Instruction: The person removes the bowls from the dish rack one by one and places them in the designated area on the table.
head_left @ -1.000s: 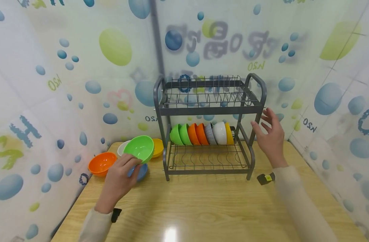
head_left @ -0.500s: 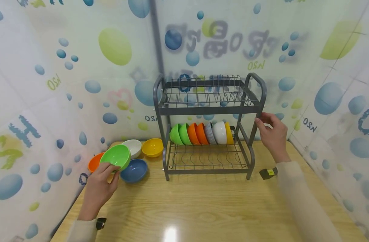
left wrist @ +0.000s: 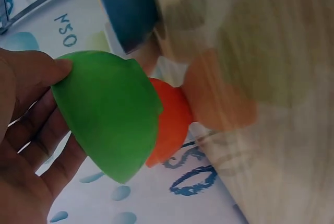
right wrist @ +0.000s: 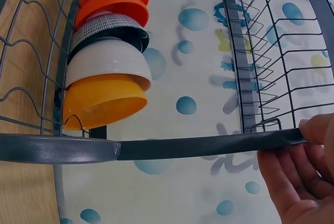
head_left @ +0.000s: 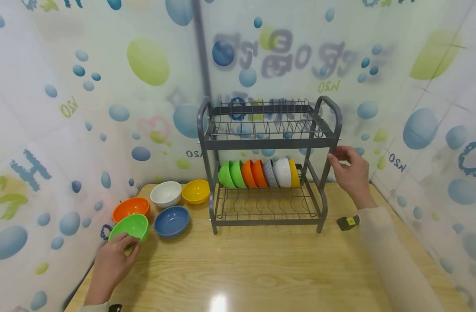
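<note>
My left hand [head_left: 114, 262] pinches the rim of a green bowl [left wrist: 109, 109] between thumb and fingers, holding it tilted at the left of the table, in front of an orange bowl [head_left: 131, 209]. To its right sits a blue bowl [head_left: 171, 222]. My right hand [head_left: 351, 171] grips the right front post of a dark two-tier dish rack [head_left: 270, 143]; in the right wrist view the thumb and fingers [right wrist: 295, 174] wrap the metal bar. On the lower tier stands a row of bowls on edge: green, orange, a patterned one, a white bowl [right wrist: 107, 62] and a yellow bowl [right wrist: 104, 101].
Behind the blue bowl are a white bowl [head_left: 166, 194] and a yellow bowl [head_left: 196, 191], near the rack's left legs. The upper tier [head_left: 269, 123] has wire slots. A patterned wall covering [head_left: 144, 108] closes in the wooden table [head_left: 238, 268] at the back and sides.
My left hand has carried the green bowl left and down, from beside the rack to in front of the orange bowl. My right hand has closed onto the rack's post.
</note>
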`<state>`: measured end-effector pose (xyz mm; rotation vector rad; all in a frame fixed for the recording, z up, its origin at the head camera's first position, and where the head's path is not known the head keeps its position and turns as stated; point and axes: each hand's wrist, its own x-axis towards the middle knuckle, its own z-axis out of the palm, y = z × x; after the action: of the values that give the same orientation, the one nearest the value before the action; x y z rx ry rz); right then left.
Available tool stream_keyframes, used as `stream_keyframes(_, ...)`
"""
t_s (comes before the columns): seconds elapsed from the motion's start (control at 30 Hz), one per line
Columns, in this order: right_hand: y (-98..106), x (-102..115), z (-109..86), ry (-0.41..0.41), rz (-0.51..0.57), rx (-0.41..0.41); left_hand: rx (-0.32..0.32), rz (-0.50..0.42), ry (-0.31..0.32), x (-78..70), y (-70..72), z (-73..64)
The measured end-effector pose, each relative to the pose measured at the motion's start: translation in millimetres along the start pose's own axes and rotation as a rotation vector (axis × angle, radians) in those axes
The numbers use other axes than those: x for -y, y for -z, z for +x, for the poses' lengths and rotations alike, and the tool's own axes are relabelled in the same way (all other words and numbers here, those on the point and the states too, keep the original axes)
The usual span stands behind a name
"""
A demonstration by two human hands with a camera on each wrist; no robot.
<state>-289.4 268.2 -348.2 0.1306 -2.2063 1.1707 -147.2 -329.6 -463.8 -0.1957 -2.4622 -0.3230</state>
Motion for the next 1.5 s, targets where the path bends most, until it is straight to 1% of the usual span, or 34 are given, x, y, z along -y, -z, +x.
stream_keyframes(0.1, -1, -2, 0.1, 0.013, -0.005, 0.001, 0.053, 0.009, 0.016, 2.5, -1.1, -6.3)
stream_keyframes(0.3, -1, -3, 0.2, 0.022, 0.0, -0.009, 0.1, 0.023, -0.001, 5.3, -7.4, -14.8)
stream_keyframes(0.43, -1, -3, 0.5, 0.027, 0.005, -0.018, 0.147, 0.023, 0.015, 3.2, -9.2, -17.7)
stream_keyframes(0.57, -1, -3, 0.3, 0.031, 0.013, -0.018, 0.193, 0.017, 0.035, 1.4, -8.5, -17.4)
stream_keyframes(0.83, -2, -4, 0.0, 0.035, 0.018, -0.016, 0.314, -0.004, 0.083, 1.1, -5.7, -11.6)
stream_keyframes(0.97, -2, -4, 0.5, 0.034, 0.016, -0.016, 0.347, -0.02, 0.099, 1.3, -3.8, -9.6)
stream_keyframes(1.2, -3, -4, 0.8, 0.029, 0.01, -0.019, 0.363, -0.03, 0.114, 2.5, -0.2, -9.0)
stream_keyframes(1.3, -3, -4, 0.7, 0.03, 0.009, -0.023, 0.355, -0.033, 0.121, 1.8, 0.4, -7.7)
stream_keyframes(1.4, -4, -5, 0.5, 0.032, 0.009, -0.026, 0.326, -0.041, 0.128, -0.3, 0.2, -4.5)
stream_keyframes(1.5, -4, -5, 0.5, 0.035, 0.009, -0.027, 0.265, -0.045, 0.113, -3.3, -1.5, 0.5)
